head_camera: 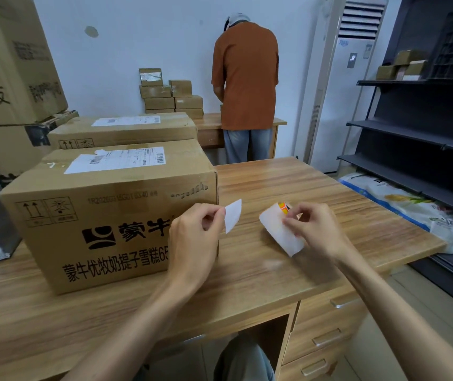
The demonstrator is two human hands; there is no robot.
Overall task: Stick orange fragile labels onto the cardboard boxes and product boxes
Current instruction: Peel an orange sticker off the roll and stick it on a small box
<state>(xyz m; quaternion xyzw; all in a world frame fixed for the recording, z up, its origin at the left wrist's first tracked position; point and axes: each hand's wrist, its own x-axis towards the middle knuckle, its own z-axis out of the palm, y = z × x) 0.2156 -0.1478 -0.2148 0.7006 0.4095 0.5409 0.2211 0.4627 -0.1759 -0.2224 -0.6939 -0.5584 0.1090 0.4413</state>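
A large cardboard box with black Chinese print and a white shipping label on top stands on the wooden desk. My left hand pinches a small white label piece, seen from its white side, just in front of the box's right edge. My right hand pinches a white backing sheet whose top corner shows an orange label. Both hands hover above the desk, a short gap between the two papers.
A second cardboard box sits behind the first, with taller cartons stacked at left. A person in an orange shirt stands at a far desk with small boxes. Dark shelving and a sack are at right.
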